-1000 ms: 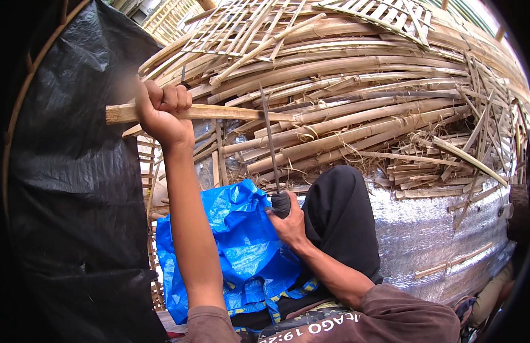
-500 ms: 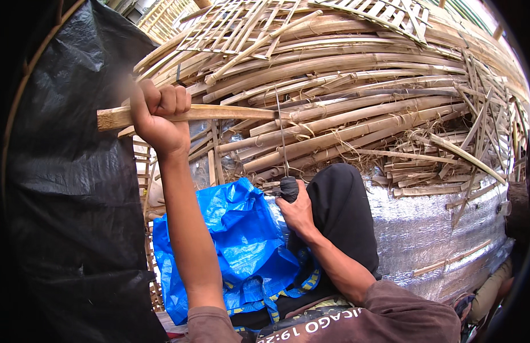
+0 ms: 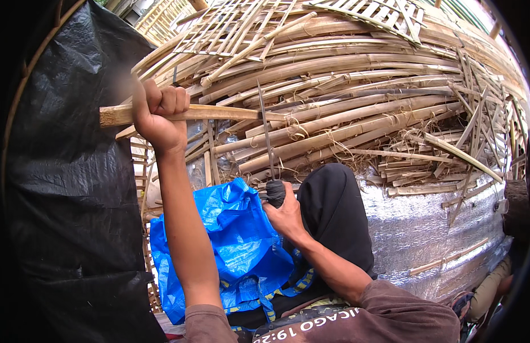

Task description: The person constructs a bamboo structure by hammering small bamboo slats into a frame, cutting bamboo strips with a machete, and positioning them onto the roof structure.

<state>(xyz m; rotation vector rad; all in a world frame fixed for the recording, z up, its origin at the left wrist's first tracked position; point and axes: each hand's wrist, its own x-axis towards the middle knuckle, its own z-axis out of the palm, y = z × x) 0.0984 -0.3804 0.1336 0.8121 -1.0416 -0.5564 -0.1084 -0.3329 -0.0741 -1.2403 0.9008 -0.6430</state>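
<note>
My left hand (image 3: 163,117) is closed round a split bamboo strip (image 3: 219,112) near its thick cut end, holding it out level to the right. In my right hand (image 3: 287,214) is a long narrow knife (image 3: 267,128), gripped by its dark wrapped handle and pointing away from me. The blade crosses the strip toward its thinner far end and appears to touch it. A crumpled blue plastic bag (image 3: 242,246) lies over my lap, beneath the left forearm.
Long split bamboo pieces (image 3: 333,126) are piled ahead, with shavings among them. Short strips (image 3: 419,168) lie stacked at the right, on a silvery foil sheet (image 3: 408,228). Woven bamboo lattices (image 3: 230,28) rest at the back. A black plastic sheet (image 3: 70,188) hangs at my left.
The knife has slid left along the bamboo strip, toward my left hand, and tilts more to the left. My right hand has shifted slightly left with it; my left hand has barely moved.
</note>
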